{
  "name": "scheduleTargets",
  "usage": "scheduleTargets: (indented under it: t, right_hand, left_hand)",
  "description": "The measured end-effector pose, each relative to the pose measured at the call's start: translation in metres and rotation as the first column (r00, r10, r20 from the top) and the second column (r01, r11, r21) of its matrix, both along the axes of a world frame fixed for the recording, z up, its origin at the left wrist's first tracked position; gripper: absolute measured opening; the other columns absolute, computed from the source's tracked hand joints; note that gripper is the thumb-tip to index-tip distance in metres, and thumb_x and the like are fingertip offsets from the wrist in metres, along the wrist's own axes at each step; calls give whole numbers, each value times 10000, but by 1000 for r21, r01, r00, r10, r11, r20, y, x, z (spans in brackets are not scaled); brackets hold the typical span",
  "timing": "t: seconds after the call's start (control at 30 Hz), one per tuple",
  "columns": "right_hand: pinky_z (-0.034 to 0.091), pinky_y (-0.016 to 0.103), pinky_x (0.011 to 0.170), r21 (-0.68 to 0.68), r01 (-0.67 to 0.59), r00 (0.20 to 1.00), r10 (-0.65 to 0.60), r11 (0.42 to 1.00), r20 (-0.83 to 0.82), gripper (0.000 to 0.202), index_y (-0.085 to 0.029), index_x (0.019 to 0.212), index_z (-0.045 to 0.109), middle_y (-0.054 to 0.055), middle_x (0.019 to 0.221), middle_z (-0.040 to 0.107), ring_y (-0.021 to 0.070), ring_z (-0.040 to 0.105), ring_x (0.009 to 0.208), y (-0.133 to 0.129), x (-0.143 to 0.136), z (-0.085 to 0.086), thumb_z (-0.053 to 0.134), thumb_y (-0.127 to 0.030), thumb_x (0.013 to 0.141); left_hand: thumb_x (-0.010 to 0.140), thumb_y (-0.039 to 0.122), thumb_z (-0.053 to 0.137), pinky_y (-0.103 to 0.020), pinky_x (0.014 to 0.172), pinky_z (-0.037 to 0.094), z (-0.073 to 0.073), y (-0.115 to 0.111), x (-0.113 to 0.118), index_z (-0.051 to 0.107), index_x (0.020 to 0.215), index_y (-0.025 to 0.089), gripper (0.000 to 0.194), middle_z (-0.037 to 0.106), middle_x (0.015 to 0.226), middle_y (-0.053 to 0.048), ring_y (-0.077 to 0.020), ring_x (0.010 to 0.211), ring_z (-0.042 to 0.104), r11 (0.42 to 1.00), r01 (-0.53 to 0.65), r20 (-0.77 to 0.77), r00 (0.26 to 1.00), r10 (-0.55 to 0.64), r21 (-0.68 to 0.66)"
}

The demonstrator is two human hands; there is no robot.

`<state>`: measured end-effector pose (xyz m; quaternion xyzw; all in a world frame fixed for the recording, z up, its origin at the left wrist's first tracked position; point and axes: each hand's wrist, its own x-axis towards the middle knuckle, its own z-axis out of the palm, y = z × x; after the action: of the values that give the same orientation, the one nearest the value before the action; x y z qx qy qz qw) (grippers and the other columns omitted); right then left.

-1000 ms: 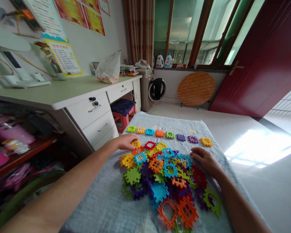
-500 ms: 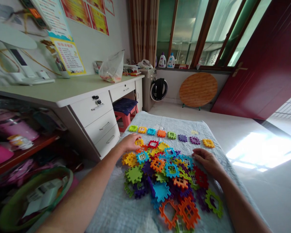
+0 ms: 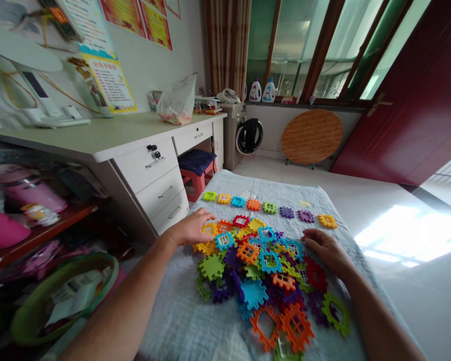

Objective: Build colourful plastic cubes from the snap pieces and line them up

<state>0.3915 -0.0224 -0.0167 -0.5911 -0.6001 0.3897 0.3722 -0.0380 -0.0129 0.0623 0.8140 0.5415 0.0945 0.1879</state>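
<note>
Over pale cloth (image 3: 184,301), picking seems in hand: left hand (image 3: 190,228) surrounds a yellow piece (image 3: 209,229), right hand (image 3: 328,251) rests apart, grips unclear, careful pinch needed.

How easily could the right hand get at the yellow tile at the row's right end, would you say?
Yes, probably easily: only cloth shows between the right hand and the yellow tile, with nothing blocking.

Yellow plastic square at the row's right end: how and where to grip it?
Probably pinch the yellow plastic square by opposite toothed edges, coming from above right: it lies flat, apart from the purple plastic square on its left.
</note>
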Motion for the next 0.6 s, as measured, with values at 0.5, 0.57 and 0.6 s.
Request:
scheduleTargets:
  t: [0.5, 0.57, 0.6]
  right_hand:
    - [520, 336, 732, 6, 4, 1000, -4, 1000, -16, 374, -195, 1009, 606, 61, 903, 700, 215, 646, 827, 1, 1, -2, 643, -443, 733]
    - [521, 336, 733, 7, 10, 1000, -10, 1000, -21, 370, -194, 1007, 606, 62, 905, 700, 215, 646, 828, 0, 0, -2, 641, -442, 735]
    - [520, 335, 736, 5, 11, 1000, -11, 1000, -18, 370, -195, 1011, 605, 62, 910, 699, 214, 646, 833, 0, -1, -1, 638, -442, 738]
  left_hand:
    - [672, 297, 619, -295, 830, 449, -16, -7, -2, 605, 1093, 192, 434, 616, 1003, -52, -217, 909, 593, 995, 60, 35, 998, -58, -74]
    - [673, 262, 610, -289, 808, 453, -20, -3, 1, 628, 1036, 197, 369, 633, 971, -40, -210, 882, 600, 998, 63, 83, 995, -61, -19]
    - [668, 250, 617, -292, 828, 449, -21, -2, 2, 631, 1031, 199, 366, 635, 988, -40, -212, 907, 597, 998, 60, 115, 991, -63, 22]
